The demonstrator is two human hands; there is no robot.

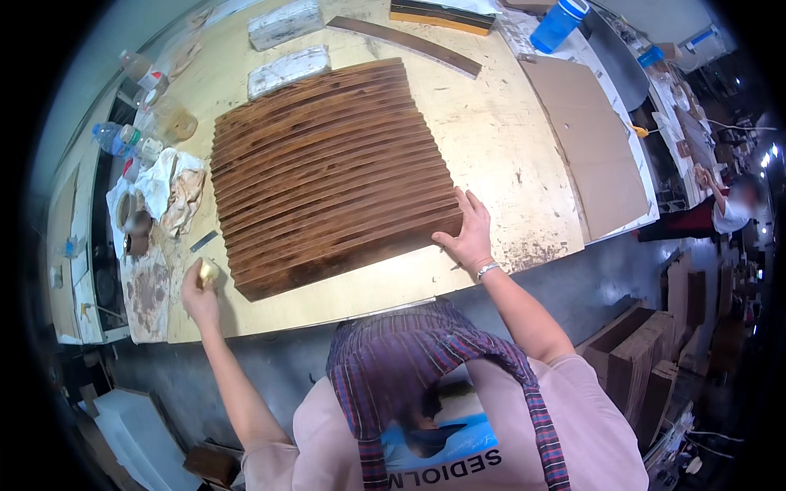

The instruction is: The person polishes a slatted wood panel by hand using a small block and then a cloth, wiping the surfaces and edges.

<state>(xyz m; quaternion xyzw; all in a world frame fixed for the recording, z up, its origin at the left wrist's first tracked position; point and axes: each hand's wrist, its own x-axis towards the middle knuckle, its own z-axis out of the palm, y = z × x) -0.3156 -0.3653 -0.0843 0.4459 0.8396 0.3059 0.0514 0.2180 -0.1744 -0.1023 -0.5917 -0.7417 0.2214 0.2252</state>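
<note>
A dark brown ribbed wooden panel [332,176] lies on the pale worktable [516,155], its ridges running from left to right. At its near right corner is my right hand [472,236], thumb against the front edge and fingers along the right side, gripping the corner. My left hand [200,301] is closed on a small pale yellow piece [209,270], just off the panel's near left corner. Whether that piece is a sponge or something else, I cannot make out. A short dark flat strip [204,240] lies on the table beyond my left hand.
Stained white rags [182,192], a brown jar [137,233] and several plastic bottles [173,123] crowd the left side. Two whitish blocks [286,69] and a long brown strip [405,45] lie beyond the panel. Cardboard [594,155] and a blue bottle [558,26] are right. Another person [725,209] stands farther right.
</note>
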